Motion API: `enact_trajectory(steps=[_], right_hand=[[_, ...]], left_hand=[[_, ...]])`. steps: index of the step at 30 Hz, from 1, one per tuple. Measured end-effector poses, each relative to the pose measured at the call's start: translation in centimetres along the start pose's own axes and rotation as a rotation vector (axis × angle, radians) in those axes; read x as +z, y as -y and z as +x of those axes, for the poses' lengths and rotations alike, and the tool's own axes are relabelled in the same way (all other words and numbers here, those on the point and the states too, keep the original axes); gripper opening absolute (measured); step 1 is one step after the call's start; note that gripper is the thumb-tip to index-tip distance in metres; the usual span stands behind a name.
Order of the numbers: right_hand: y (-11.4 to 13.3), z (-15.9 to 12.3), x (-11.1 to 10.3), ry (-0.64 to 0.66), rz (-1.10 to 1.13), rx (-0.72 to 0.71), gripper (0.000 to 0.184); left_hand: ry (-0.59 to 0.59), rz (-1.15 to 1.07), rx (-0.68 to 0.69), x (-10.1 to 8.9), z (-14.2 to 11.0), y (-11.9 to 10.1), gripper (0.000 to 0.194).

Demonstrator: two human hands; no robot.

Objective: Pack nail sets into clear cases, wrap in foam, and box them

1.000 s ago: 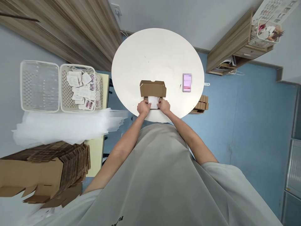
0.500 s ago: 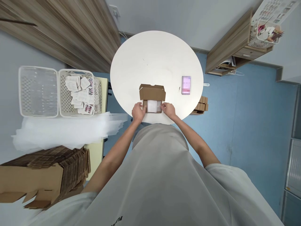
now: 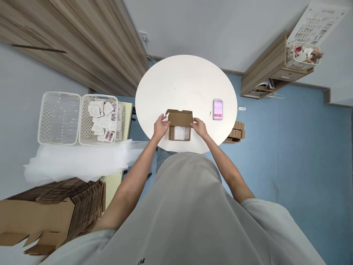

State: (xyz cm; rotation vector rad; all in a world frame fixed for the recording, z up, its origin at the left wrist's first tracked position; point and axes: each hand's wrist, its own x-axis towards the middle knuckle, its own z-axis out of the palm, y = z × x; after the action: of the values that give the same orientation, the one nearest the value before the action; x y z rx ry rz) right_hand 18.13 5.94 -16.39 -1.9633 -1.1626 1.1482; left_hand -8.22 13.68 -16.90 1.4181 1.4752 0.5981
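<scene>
- Box (image 3: 171, 133) open on bench (image 3: 187, 81), near edge; white packet (image 3: 179, 133) inside.
- Left hand (image 3: 160, 128), right hand (image 3: 200, 128): fingers appear to pinch opposite lid (image 3: 180, 119) edges.
- Step, judged: lid handling; folding calls for level, even pressure.

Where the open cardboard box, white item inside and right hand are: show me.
Open cardboard box (image 3: 181, 119): head view, on its lid.
White item (image 3: 179, 133): head view, upper face.
Right hand (image 3: 200, 128): head view, back of hand.
</scene>
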Motion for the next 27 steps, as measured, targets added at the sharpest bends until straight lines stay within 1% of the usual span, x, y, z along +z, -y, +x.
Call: enact_trajectory(steps=[3, 5, 7, 10, 14, 17, 20, 24, 27], right_hand=[[0.5, -0.1, 0.1, 0.015, -0.009, -0.012, 0.063], [0.9, -0.2, -0.2, 0.037, -0.034, -0.038, 0.065], [1.3, -0.4, -0.6, 0.051, -0.064, -0.073, 0.062], [2.0, -0.6, -1.1, 0.039, -0.097, -0.124, 0.057], [2.0, -1.3, -1.5, 0.028, -0.078, -0.164, 0.053], [1.4, -2.3, -1.4, 0.030, -0.050, -0.184, 0.052], [0.1, -3.9, -1.0, 0.042, -0.050, -0.197, 0.051], [-2.0, -6.2, -0.3, 0.067, -0.117, -0.213, 0.053], [-3.3, -7.7, 0.0, 0.097, -0.192, -0.201, 0.059]], left_hand=[[0.036, 0.027, 0.007, -0.2, -0.3, -0.7, 0.081], [0.061, 0.036, 0.024, -0.4, -0.4, -0.9, 0.082], [0.096, 0.029, 0.053, -0.5, -0.4, -1.1, 0.080], [0.135, 0.011, 0.084, -0.4, -0.5, -1.5, 0.073], [0.127, -0.001, 0.081, 0.2, -1.4, -2.3, 0.065], [0.105, -0.012, 0.079, 0.7, -2.8, -2.6, 0.059], [0.086, 0.008, 0.056, 1.0, -4.5, -2.2, 0.052], [0.109, 0.047, 0.031, 1.5, -6.6, -0.5, 0.044], [0.151, 0.113, 0.022, 2.1, -8.3, 1.0, 0.047]])
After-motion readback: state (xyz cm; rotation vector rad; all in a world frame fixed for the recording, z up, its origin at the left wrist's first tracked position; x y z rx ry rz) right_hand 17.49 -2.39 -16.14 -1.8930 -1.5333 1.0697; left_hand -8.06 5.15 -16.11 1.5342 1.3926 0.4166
